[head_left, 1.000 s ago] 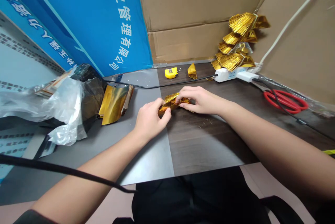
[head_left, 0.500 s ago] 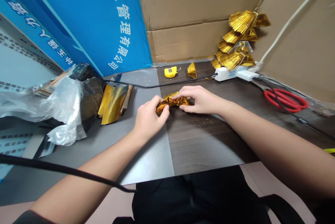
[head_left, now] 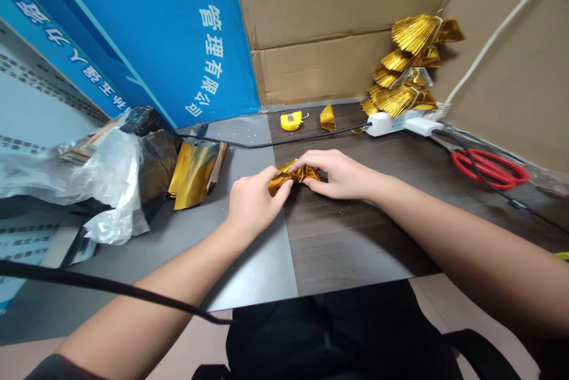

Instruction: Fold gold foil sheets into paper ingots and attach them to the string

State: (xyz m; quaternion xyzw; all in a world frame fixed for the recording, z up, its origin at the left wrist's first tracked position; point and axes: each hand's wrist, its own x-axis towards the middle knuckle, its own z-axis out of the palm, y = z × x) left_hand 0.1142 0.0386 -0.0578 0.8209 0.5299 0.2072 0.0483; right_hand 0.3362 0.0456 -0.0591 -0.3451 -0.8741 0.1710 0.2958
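A piece of pleated gold foil paper (head_left: 288, 178) lies low over the desk in front of me, held from both sides. My left hand (head_left: 255, 199) pinches its left end between thumb and fingers. From the right, my right hand (head_left: 335, 173) grips the other end, its fingers curved over the top and the thumb below. A pale tie shows around the foil near my right fingertips. The fingers cover part of the folds. Behind my hands stands a small folded gold foil piece (head_left: 328, 118), beside a yellow tape measure (head_left: 291, 121).
Gold foil sheets (head_left: 193, 175) lie left, by a plastic bag (head_left: 120, 178). Several fan-shaped gold foil pieces (head_left: 415, 34) are stacked at the back right, above a white power strip (head_left: 383, 124). Red-handled scissors (head_left: 489, 168) lie right. A black cable (head_left: 249, 146) crosses the desk.
My fingers have shifted slightly on the gold foil paper, the left thumb moving a little right toward its middle. Both hands still hold it. The view has moved slightly.
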